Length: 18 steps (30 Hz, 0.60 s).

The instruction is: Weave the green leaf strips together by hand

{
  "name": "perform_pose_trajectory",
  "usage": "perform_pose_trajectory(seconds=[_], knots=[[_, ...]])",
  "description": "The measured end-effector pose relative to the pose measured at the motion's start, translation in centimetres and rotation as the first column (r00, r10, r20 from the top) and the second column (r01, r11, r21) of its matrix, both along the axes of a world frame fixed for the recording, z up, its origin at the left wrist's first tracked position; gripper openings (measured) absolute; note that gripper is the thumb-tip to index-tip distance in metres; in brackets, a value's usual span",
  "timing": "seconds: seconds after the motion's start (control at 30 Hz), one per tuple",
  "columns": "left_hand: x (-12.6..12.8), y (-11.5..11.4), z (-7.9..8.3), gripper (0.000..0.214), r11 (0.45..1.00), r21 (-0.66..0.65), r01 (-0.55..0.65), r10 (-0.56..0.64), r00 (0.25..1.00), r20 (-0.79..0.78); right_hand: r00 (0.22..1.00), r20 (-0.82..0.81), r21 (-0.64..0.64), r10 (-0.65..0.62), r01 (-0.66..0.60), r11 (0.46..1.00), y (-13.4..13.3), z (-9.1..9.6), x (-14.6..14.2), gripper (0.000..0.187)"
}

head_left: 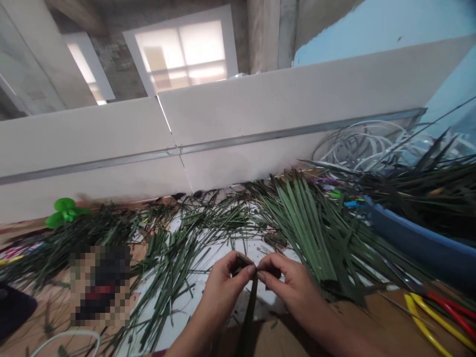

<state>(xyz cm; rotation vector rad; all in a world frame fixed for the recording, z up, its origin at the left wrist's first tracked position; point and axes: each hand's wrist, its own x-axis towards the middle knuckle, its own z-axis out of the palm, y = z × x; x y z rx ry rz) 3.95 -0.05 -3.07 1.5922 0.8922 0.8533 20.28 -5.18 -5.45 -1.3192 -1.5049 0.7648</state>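
My left hand [231, 278] and my right hand [279, 275] meet at the lower middle of the head view, thumbs and forefingers pinched together. Between them is a long green leaf strip [250, 310], whose tail hangs down toward me. A short piece of it shows inside the curl of my left fingers; the rest of the grip is hidden by the fingertips. Beside my right hand lies a thick bundle of long green leaves [303, 223]. Thinner cut leaf strips [171, 282] are scattered to the left of my left hand.
On the right stand a blue tub [409, 233] full of dark leaves, a coil of white strapping [357, 144], yellow-handled pliers [427, 317] and a red-handled tool [451, 310]. A green plastic propeller-shaped piece [66, 213] sits at left. A white partition [238, 119] borders the back.
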Motion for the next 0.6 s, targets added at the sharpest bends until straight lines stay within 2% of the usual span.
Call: perform_pose_trajectory(seconds=[0.33,0.6], knots=[[-0.36,0.06,-0.11,0.020,0.999,0.041,-0.014,0.018,0.994,-0.105,1.000,0.014,0.011,-0.008,0.008,1.000,-0.19,0.20,-0.01,0.016],[-0.35,0.18,-0.13,0.017,1.000,0.008,-0.003,0.004,0.998,-0.062,1.000,-0.007,0.003,-0.023,0.023,1.000,0.15,0.14,-0.04,0.012]])
